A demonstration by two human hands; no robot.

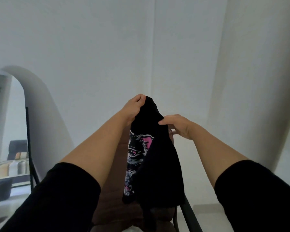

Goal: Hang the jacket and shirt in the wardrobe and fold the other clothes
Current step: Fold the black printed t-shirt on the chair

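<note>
White wall [107, 47] behind, mirror [8, 131] at left, my left hand [132, 108] and right hand [176, 125] both pinching black printed t-shirt [157, 164], held up, hanging over brown chair [114, 190]

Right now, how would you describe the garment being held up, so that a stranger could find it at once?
Look at the middle of the view, in front of the plain white wall. There the left hand and the right hand pinch the top of a hanging black T-shirt. Its white and pink animal-face print sets it apart from the brown fabric beneath.
</note>
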